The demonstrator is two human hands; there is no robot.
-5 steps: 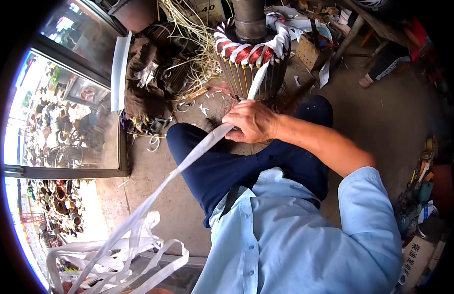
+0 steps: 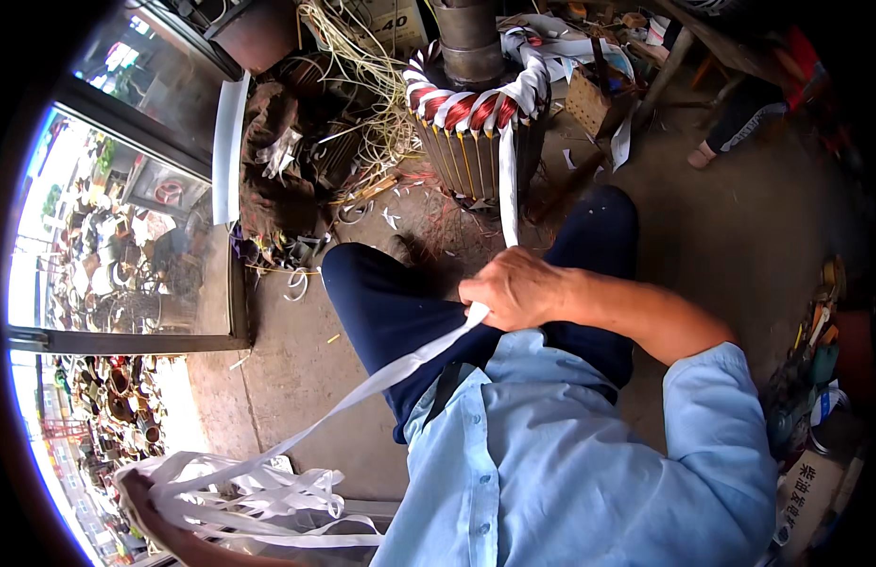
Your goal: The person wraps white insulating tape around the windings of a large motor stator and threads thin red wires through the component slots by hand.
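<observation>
In front of me stands a motor stator, a dark slotted core with red wire windings wound round with white tape. A white strip of cloth tape runs straight from its top rim down to my right hand. That hand is closed round the tape above my lap. Beyond it the tape slopes away to the lower left, where my left hand holds loose loops of tape. Its fingers are partly hidden by the loops.
A thick metal post rises at the stator's centre. Tangled pale wires and a brown cloth heap lie to its left. A glass door frame stands at left. Another person's foot shows far right.
My right hand has moved nearer my body, and the tape from the stator now hangs longer and more upright. My left hand has come up into view with the loops.
</observation>
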